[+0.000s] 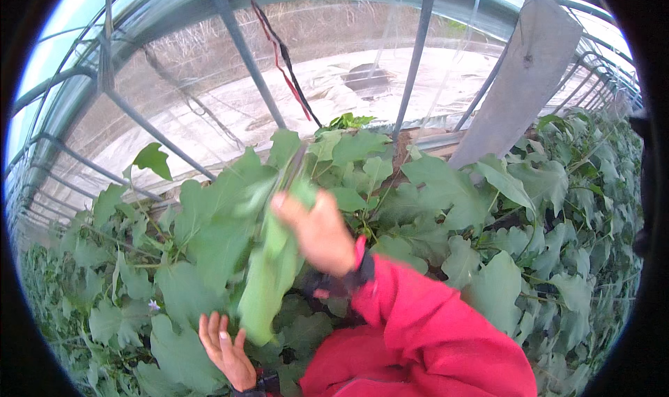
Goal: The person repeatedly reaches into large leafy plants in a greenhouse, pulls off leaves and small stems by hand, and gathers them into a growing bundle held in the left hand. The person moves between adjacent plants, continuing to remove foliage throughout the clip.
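Observation:
My right hand [319, 235] reaches from a red sleeve with a dark cuff into the foliage of what look like eggplant plants. Motion blurs it; a pale green leaf [266, 292], underside showing, appears caught in its fingers and hangs down below. A dark, blurred stem [290, 175] rises just above that hand. Lower down, my left hand [227, 350] has its fingers apart, beside the tip of the same leaf, and holds nothing. Broad lobed leaves [185, 287] surround both hands and hide most stems.
Curved metal tubes [240, 47] of a plastic-film greenhouse stand behind the plants. A flat grey post [522, 68] slants up at right. Red and black cords [285, 57] hang at the middle. A small pale purple flower [153, 305] shows at left. Leafy rows [564, 250] run to both sides.

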